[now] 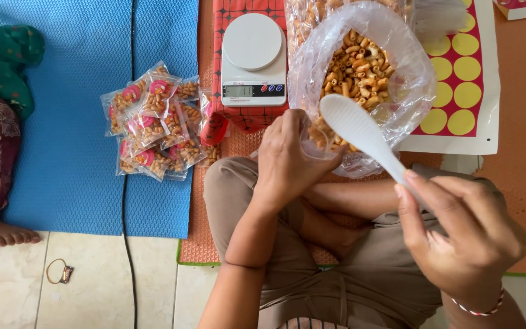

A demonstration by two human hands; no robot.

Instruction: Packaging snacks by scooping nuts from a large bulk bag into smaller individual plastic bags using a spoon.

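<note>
My left hand grips a small clear plastic pouch with some macaroni snack inside, held at the lower edge of a large clear bag full of orange macaroni snack. My right hand holds a white plastic spoon by its handle. The spoon's bowl hovers just above the small pouch and looks empty. A white digital kitchen scale stands on a red box just left of the large bag.
A pile of several filled small snack packets lies on a blue mat. Another person's clothing and bare foot are at the left edge. A sheet of yellow round stickers lies right. A black cable crosses the floor.
</note>
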